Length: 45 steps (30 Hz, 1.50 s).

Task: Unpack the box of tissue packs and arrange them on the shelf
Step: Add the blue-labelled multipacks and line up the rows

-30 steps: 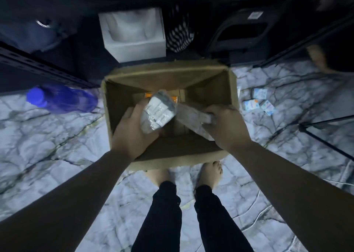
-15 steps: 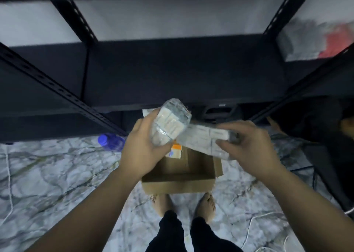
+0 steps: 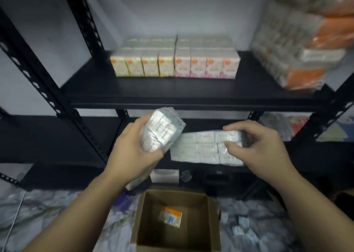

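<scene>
Tissue packs (image 3: 207,148) gripped in left hand (image 3: 132,152) and right hand (image 3: 262,146), black shelf (image 3: 172,91), marble floor (image 3: 47,213)

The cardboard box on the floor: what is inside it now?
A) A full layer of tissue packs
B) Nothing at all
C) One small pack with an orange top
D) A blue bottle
C: the box shows a bare brown bottom with only one small pack, orange at its top, lying in the middle.
</scene>
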Motion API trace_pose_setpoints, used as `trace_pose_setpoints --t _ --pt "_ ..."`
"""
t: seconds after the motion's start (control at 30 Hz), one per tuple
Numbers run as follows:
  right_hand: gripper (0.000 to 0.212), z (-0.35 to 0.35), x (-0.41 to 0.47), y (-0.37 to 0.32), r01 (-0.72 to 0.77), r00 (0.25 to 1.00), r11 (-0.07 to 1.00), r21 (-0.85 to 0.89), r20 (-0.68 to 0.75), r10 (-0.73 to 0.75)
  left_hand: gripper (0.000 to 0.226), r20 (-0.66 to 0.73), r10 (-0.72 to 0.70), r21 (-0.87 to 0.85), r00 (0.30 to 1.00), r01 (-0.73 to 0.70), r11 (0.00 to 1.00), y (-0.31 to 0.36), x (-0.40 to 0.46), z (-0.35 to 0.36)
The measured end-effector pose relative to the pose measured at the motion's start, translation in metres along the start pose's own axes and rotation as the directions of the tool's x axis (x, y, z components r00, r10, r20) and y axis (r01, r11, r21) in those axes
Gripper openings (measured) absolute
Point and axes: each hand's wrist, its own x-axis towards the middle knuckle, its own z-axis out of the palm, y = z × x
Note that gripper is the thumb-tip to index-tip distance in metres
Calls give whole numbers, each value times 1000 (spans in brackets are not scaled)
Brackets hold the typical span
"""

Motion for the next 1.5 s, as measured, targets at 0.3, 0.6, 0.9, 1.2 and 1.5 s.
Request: trace_pose_setpoints --t 0.3,0.6,0.9,1.2,1.5 --pt "38 -34 61 -60 262 960 965 8 -100 -260 84 -148 106 174 983 -80 982 53 47 -73" --pt "37 -27 135 -51 229 961 972 -54 -148 -235 85 -83 154 359 985 -114 926 51 130 -112" --pt "41 -23 178 -2 -43 992 956 -289 -127 6 94 127 139 398 982 -179 900 -4 191 -94" --pt "41 -4 191 -11 -25 999 865 -501 -42 5 84 261 126 416 957 -230 880 -20 231 -88" --pt "60 34 223 -36 65 995 761 -646 98 -1 85 346 169 446 923 -321 835 -27 236 -74"
